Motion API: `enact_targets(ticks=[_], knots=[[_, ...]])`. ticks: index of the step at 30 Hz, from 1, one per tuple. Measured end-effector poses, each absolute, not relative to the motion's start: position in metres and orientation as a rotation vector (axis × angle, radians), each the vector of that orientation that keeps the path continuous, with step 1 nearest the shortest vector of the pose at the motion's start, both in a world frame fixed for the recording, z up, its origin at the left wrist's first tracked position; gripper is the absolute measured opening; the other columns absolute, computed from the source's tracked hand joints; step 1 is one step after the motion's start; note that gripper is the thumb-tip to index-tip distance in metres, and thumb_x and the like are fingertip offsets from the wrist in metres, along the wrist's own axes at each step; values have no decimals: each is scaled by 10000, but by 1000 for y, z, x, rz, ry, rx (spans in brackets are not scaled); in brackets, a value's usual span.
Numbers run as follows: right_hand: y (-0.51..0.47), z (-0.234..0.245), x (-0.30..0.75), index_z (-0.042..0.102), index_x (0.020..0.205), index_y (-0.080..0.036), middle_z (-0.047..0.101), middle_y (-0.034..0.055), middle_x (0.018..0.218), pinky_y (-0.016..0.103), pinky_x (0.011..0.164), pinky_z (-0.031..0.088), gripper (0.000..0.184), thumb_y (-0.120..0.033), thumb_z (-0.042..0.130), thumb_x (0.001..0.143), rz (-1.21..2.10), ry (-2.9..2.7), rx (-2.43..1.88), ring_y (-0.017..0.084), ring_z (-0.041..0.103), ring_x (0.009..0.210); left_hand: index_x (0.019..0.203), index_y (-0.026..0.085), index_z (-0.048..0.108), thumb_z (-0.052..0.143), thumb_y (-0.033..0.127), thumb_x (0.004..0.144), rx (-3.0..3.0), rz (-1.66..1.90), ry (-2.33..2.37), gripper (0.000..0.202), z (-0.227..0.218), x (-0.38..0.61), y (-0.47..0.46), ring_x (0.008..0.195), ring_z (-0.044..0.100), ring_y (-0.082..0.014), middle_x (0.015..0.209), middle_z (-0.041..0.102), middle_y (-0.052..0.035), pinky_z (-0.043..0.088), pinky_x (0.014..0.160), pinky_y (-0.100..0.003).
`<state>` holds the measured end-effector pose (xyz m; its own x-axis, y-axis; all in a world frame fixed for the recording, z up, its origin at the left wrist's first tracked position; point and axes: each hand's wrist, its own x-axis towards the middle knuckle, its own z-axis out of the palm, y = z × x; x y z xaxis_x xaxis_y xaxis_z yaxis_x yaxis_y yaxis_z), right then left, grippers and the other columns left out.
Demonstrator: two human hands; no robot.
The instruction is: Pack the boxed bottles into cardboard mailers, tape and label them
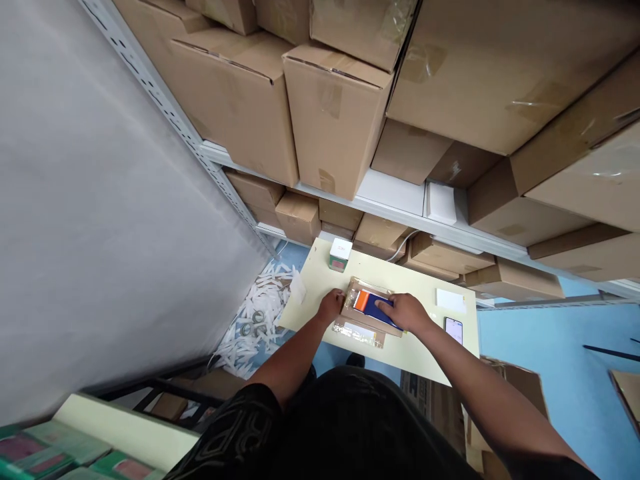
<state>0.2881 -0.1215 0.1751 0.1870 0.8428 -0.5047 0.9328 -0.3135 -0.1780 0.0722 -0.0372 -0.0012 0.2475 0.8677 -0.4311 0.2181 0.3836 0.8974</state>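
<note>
A flat blue and orange packet [371, 305] lies on top of a brown cardboard piece [387, 329] edged with shiny tape, over the pale table. My right hand [407, 312] grips the packet's right end, its thumb pressed on the blue face. At the cardboard's left edge my left hand [331, 305] is closed, fingers curled against that edge; the fingertips are partly hidden. Below, nearer my body, a taped flap with a white label [361, 331] sticks out.
On the table [305, 320] stand a green and white box [340, 255], a stack of white labels [450, 300] and a phone [454, 330]. Shelves with cardboard boxes [335, 120] rise behind. Paper strips [265, 297] and tape rolls [258, 317] litter the floor at left.
</note>
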Motion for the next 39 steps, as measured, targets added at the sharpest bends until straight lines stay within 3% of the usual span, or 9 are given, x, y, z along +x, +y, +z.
enact_targets(ticks=[2, 5, 7, 10, 14, 23, 30, 35, 39], knots=[[-121, 176, 287, 790, 958, -204, 781, 150, 918, 325, 699, 420, 697, -777, 393, 954, -802, 1701, 2301, 288, 710, 908, 889, 206, 680, 762, 165, 734, 1141, 618, 1257, 180, 3, 68, -38, 1016, 684, -289, 753, 672, -34, 470, 1024, -447], [-120, 174, 286, 791, 939, -198, 783, 164, 940, 332, 703, 428, 711, -784, 389, 950, -813, 1699, 2312, 297, 713, 913, 1094, 209, 714, 742, 172, 740, 1227, 660, 1161, 357, 19, 56, -44, 1311, 580, -300, 1195, 718, -120, 369, 1184, -451], [-120, 172, 287, 794, 934, -195, 785, 171, 961, 336, 713, 435, 708, -779, 394, 952, -816, 1724, 2314, 305, 715, 927, 1290, 226, 681, 746, 200, 739, 1402, 642, 988, 555, 32, 50, -51, 1472, 431, -306, 1491, 579, -118, 282, 1259, -439], [-117, 169, 289, 800, 944, -204, 787, 166, 993, 335, 725, 441, 686, -770, 413, 950, -829, 1738, 2325, 304, 718, 940, 1530, 200, 495, 781, 329, 758, 1824, 499, 697, 833, 45, 49, -62, 1574, 244, -356, 1673, 348, -131, 182, 1298, -507], [-114, 168, 289, 804, 962, -202, 787, 170, 997, 334, 719, 444, 692, -784, 432, 932, -837, 1714, 2322, 305, 720, 931, 1598, 162, 375, 740, 497, 844, 2156, 362, 705, 901, 44, 58, -68, 1596, 151, -375, 1706, 239, -177, 80, 1294, -569], [-132, 180, 315, 793, 876, -202, 778, 155, 903, 317, 641, 402, 689, -791, 437, 921, -900, 1695, 2338, 277, 708, 838, 1595, 168, 398, 635, 503, 934, 2333, 299, 689, 778, 33, 58, -61, 1588, 198, -353, 1683, 301, -176, 36, 1302, -521], [-221, 190, 409, 693, 680, -222, 722, 123, 713, 345, 628, 368, 620, -745, 472, 932, -950, 1607, 2470, 254, 657, 700, 1609, 188, 371, 620, 504, 945, 2420, 281, 716, 776, 29, 57, -59, 1588, 204, -347, 1688, 299, -159, 62, 1307, -514], [-273, 175, 458, 660, 611, -234, 661, 113, 599, 387, 640, 372, 559, -659, 530, 949, -892, 1507, 2571, 252, 631, 626, 1615, 139, 353, 589, 511, 960, 2542, 231, 713, 790, 28, 59, -60, 1588, 199, -352, 1683, 299, -186, 96, 1304, -513], [-266, 147, 453, 699, 656, -203, 705, 145, 707, 368, 652, 407, 594, -713, 532, 911, -829, 1486, 2488, 291, 682, 751, 1621, 109, 329, 551, 551, 968, 2609, 184, 722, 819, 27, 61, -60, 1592, 181, -348, 1682, 290, -201, 115, 1303, -507]])
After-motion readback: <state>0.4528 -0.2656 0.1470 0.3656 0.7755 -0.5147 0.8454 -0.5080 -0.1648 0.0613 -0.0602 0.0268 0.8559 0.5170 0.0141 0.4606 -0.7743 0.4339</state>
